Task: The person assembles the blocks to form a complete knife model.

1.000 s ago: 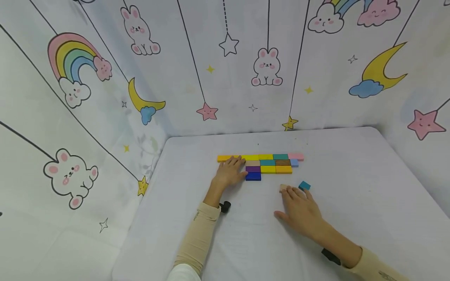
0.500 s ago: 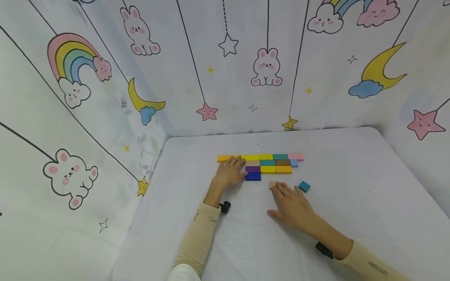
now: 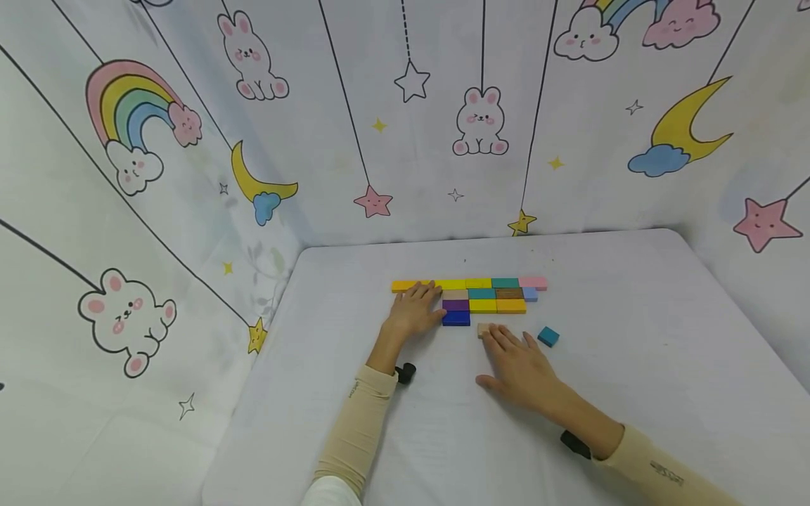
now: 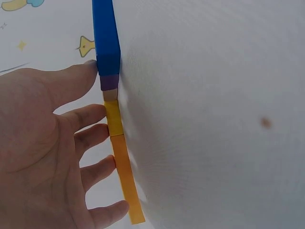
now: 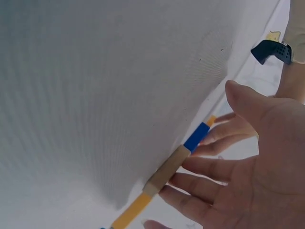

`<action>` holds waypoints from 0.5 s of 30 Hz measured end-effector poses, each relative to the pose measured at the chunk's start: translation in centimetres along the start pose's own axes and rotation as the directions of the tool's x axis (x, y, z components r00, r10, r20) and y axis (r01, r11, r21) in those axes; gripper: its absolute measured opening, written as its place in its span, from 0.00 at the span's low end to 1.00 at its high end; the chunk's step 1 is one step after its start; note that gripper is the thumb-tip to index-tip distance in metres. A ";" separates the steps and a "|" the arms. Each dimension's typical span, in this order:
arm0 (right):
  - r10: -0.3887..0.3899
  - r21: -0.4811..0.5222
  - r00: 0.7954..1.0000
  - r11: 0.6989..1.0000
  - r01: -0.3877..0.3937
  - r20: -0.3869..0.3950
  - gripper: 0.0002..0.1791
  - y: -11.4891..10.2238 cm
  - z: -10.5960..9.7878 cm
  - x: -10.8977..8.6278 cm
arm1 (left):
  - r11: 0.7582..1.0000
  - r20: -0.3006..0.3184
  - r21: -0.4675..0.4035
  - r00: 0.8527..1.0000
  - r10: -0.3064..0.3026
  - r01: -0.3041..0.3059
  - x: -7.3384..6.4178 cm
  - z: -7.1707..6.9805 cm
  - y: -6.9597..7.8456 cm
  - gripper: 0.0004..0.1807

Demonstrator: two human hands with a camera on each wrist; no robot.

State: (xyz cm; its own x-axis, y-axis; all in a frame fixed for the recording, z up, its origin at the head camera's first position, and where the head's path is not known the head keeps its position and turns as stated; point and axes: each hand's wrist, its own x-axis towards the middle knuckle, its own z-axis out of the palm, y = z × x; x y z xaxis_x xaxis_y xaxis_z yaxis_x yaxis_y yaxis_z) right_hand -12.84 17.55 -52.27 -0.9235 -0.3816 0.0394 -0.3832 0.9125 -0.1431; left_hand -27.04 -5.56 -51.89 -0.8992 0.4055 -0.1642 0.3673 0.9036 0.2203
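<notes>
Flat coloured blocks lie in joined rows in the head view, among them a pink block (image 3: pixel 533 283), a brown block (image 3: pixel 508 293) and a purple block (image 3: pixel 455 305). My left hand (image 3: pixel 414 309) rests spread along the left side of these rows. Its fingertips touch the yellow block (image 4: pixel 113 118) and the orange block (image 4: pixel 127 179), its thumb the dark blue block (image 4: pixel 107 57). With straight fingers, my right hand (image 3: pixel 522 369) touches a plain wood-coloured block (image 5: pixel 167 171) on the table, just right of and slightly nearer than the dark blue block. Its thumb stands apart.
A loose teal block (image 3: pixel 548 336) lies beside the right fingertips. All of it sits on a white-covered table (image 3: pixel 633 295), whose far edge meets a printed curtain (image 3: pixel 430 161) with rabbits and stars. Dark wrist cameras (image 3: pixel 407 372) are worn on both wrists.
My right hand has slid the wood-coloured block leftward and a little away from me, up close to the dark blue block. The teal block has shifted slightly. My left hand has stayed put.
</notes>
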 end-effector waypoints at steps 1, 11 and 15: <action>0.000 0.001 1.000 1.000 0.000 0.004 0.50 0.0 0.1 0.1 | 1.000 0.000 -0.002 1.000 -0.003 0.003 0.0 0.0 0.0 0.35; -0.014 -0.025 1.000 1.000 0.014 0.016 0.51 0.1 0.1 1.0 | 1.000 -0.001 0.001 1.000 -0.007 0.007 -0.1 -0.1 0.1 0.35; -0.026 -0.030 1.000 0.999 0.026 0.010 0.51 0.3 0.1 1.4 | 1.000 0.002 0.003 1.000 -0.004 0.004 0.0 0.0 0.0 0.35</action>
State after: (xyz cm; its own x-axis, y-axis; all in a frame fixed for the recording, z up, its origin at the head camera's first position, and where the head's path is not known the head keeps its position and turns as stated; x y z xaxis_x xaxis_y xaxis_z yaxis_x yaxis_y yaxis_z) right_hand -14.24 17.27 -52.38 -0.9129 -0.4069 0.0329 -0.4079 0.9061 -0.1123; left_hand -27.02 -5.56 -51.89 -0.9003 0.4022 -0.1665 0.3646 0.9057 0.2164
